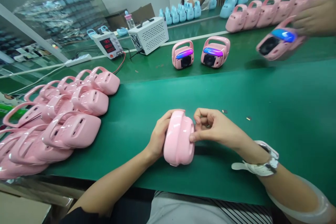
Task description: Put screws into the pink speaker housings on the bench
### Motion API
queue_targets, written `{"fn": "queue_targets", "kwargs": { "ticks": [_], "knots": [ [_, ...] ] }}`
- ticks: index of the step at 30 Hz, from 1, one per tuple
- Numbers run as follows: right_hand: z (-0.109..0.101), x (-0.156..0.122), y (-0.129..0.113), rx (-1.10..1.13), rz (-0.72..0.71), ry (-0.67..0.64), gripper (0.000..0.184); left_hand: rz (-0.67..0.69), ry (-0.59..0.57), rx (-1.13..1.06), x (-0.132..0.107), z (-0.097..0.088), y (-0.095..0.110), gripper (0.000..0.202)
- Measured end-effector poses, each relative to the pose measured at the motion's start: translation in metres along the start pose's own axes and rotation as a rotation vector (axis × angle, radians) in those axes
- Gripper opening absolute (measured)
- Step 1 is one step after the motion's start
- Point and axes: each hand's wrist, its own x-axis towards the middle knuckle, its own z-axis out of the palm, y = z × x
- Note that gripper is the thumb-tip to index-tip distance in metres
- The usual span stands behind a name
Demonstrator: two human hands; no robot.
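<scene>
A pink portable speaker (179, 140) with a carrying handle stands on the green bench in front of me, its back and top towards me. My left hand (159, 134) is wrapped round its left side. My right hand (210, 126) is at its right side, fingers curled and the thumb tip touching the casing. Anything between those fingers is too small or hidden to make out. To the right of my right hand lie two tiny dark memory cards, one nearer (224, 111) and another farther right (249, 118).
Several pink speakers (76, 129) crowd the left side. Two lit speakers (183, 56) (215, 53) stand ahead, beyond the green mat (136, 101). Another person's hand (315, 17) holds a lit speaker at right. A power supply (107, 44) and white metal box (149, 35) stand behind.
</scene>
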Motion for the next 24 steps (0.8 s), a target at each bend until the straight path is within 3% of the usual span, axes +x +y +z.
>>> {"fn": "queue_targets", "kwargs": {
  "ticks": [2,8,19,24],
  "knots": [
    [0.000,0.004,0.006,-0.013,-0.035,0.044,0.057,-0.019,-0.011,-0.028,-0.001,-0.001,0.001,0.034],
    [-0.004,0.009,0.018,0.178,-0.008,-0.140,0.050,-0.049,-0.045,-0.097,-0.003,-0.001,-0.001,0.041],
    [0.003,0.004,0.017,0.236,-0.020,-0.080,0.042,-0.075,0.014,-0.127,-0.007,-0.004,-0.008,0.047],
    [0.006,0.001,0.017,0.341,0.063,-0.040,0.045,0.026,-0.015,-0.102,-0.005,-0.008,-0.015,0.043]
  ]
}}
